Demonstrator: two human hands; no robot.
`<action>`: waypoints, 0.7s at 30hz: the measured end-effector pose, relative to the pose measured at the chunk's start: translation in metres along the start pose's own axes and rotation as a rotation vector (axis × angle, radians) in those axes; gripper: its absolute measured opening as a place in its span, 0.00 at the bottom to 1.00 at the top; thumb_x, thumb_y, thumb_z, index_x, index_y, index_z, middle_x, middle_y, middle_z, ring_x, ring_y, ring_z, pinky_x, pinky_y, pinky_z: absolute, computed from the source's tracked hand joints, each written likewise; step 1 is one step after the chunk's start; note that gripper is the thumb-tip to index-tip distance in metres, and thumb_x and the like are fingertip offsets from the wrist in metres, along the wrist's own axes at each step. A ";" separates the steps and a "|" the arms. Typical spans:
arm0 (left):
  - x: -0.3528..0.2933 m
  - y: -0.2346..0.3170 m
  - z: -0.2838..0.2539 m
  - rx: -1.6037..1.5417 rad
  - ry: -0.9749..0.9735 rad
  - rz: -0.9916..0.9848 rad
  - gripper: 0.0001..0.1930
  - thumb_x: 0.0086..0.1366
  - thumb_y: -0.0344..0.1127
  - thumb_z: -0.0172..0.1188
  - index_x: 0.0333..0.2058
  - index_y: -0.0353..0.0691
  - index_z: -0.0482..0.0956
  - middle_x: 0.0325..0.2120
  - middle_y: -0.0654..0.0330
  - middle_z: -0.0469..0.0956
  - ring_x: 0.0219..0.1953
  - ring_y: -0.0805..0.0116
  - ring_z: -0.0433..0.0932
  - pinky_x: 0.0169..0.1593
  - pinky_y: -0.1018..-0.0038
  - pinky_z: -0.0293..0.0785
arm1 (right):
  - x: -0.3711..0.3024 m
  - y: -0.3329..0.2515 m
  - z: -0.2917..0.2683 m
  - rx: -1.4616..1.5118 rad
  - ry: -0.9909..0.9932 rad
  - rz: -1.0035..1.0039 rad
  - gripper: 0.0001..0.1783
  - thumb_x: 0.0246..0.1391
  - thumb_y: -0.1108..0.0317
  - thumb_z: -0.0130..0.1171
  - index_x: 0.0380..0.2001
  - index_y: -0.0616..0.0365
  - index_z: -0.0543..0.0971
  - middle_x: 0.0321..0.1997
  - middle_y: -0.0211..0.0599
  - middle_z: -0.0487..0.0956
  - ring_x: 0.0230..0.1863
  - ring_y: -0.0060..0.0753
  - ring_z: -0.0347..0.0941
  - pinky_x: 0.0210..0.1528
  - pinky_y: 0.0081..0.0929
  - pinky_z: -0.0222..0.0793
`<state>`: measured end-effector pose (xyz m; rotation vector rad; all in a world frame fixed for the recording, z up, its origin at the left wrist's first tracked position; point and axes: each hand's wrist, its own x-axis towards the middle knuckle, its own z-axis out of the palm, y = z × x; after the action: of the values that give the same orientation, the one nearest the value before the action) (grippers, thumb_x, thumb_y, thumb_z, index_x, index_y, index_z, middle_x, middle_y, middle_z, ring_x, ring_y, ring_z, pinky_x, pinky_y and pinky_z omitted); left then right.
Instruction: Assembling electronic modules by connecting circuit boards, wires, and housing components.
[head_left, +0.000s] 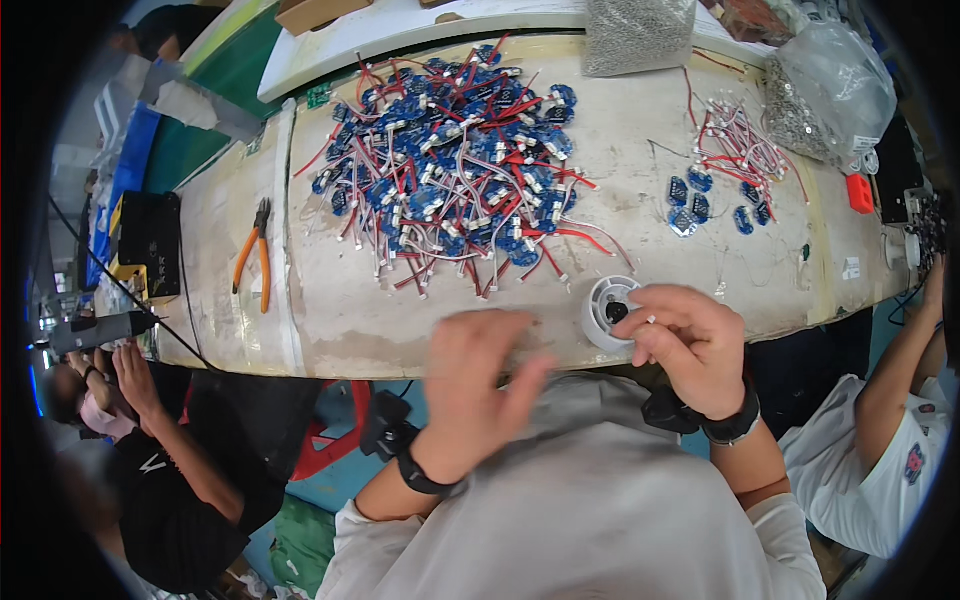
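A round white plastic housing point(592, 325) with a dark centre stands at the table's near edge. My right hand point(695, 350) is at its right side, thumb and fingers closed in a pinch. A small white piece point(651, 320) shows at the fingertips; its kind is too small to tell. To the left of the housing, my left hand point(478, 385) is smeared by motion, its thumb spread from the fingers and nothing visible in it. Beyond both hands lies a large heap of blue circuit boards point(450, 165) with red and white wires and white connectors.
Orange-handled pliers point(254, 255) lie left of the heap. Several loose blue boards point(690, 205) and a wire bundle point(740, 145) are at right, near bags of small metal parts point(640, 35) point(830, 95) and a red block point(859, 193). Co-workers sit on both sides.
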<state>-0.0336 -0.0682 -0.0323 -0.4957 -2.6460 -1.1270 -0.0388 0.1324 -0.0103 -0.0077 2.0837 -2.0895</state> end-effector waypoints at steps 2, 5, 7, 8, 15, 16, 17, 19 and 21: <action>-0.002 -0.015 -0.009 0.053 0.111 -0.014 0.14 0.45 0.30 0.62 0.32 0.35 0.73 0.28 0.56 0.72 0.31 0.59 0.69 0.37 0.71 0.66 | -0.001 0.003 0.002 0.158 0.050 0.041 0.01 0.46 0.79 0.54 0.24 0.65 0.74 0.26 0.35 0.77 0.24 0.17 0.71 0.24 0.13 0.66; 0.006 -0.025 -0.013 0.081 0.163 -0.053 0.07 0.47 0.25 0.59 0.29 0.35 0.75 0.24 0.57 0.72 0.28 0.61 0.70 0.33 0.74 0.66 | -0.002 0.010 -0.008 -0.045 -0.048 0.008 0.02 0.45 0.78 0.56 0.25 0.64 0.75 0.25 0.35 0.77 0.25 0.18 0.71 0.25 0.13 0.67; 0.014 -0.021 -0.016 0.200 0.148 0.028 0.06 0.47 0.23 0.58 0.28 0.36 0.75 0.25 0.58 0.72 0.28 0.64 0.70 0.32 0.75 0.66 | -0.002 0.012 -0.008 -0.115 -0.041 -0.023 0.03 0.44 0.77 0.56 0.26 0.64 0.75 0.25 0.35 0.77 0.25 0.18 0.71 0.26 0.14 0.67; 0.020 -0.021 -0.018 0.200 0.148 0.030 0.06 0.47 0.23 0.58 0.28 0.36 0.75 0.25 0.58 0.72 0.28 0.64 0.70 0.32 0.75 0.66 | -0.002 0.013 -0.008 -0.185 -0.029 -0.053 0.04 0.43 0.77 0.57 0.26 0.63 0.75 0.25 0.35 0.77 0.26 0.18 0.71 0.26 0.15 0.67; 0.065 -0.019 -0.016 0.411 0.062 0.216 0.11 0.44 0.27 0.61 0.30 0.40 0.76 0.25 0.61 0.70 0.28 0.62 0.67 0.32 0.71 0.62 | 0.001 0.011 -0.007 -0.243 -0.074 -0.214 0.05 0.43 0.79 0.56 0.27 0.63 0.75 0.26 0.35 0.75 0.23 0.19 0.68 0.26 0.16 0.64; 0.067 -0.020 -0.012 0.430 -0.014 0.226 0.12 0.42 0.28 0.61 0.30 0.41 0.76 0.25 0.62 0.69 0.28 0.62 0.67 0.33 0.70 0.62 | 0.002 0.012 -0.007 -0.260 -0.070 -0.247 0.05 0.42 0.79 0.55 0.27 0.63 0.74 0.26 0.35 0.74 0.23 0.20 0.68 0.25 0.16 0.64; 0.069 -0.019 -0.009 0.430 -0.014 0.230 0.12 0.42 0.28 0.61 0.30 0.41 0.76 0.25 0.62 0.69 0.28 0.62 0.67 0.33 0.70 0.62 | 0.003 0.012 -0.006 -0.276 -0.066 -0.280 0.06 0.42 0.79 0.55 0.28 0.63 0.74 0.25 0.35 0.74 0.22 0.21 0.67 0.25 0.17 0.63; 0.071 -0.019 -0.004 0.448 -0.057 0.231 0.13 0.41 0.28 0.61 0.31 0.41 0.76 0.27 0.62 0.68 0.30 0.63 0.66 0.34 0.70 0.62 | 0.003 0.010 -0.007 -0.282 -0.067 -0.281 0.06 0.42 0.80 0.54 0.28 0.63 0.74 0.25 0.35 0.73 0.23 0.22 0.68 0.26 0.17 0.63; 0.071 -0.026 0.000 0.461 -0.066 0.246 0.14 0.41 0.28 0.62 0.31 0.42 0.76 0.28 0.62 0.68 0.31 0.63 0.66 0.35 0.70 0.62 | 0.003 0.010 -0.008 -0.288 -0.070 -0.280 0.06 0.42 0.80 0.54 0.28 0.63 0.74 0.25 0.36 0.73 0.24 0.24 0.68 0.26 0.17 0.64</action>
<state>-0.1094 -0.0695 -0.0262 -0.7409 -2.6826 -0.4166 -0.0412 0.1398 -0.0206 -0.4294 2.4374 -1.8712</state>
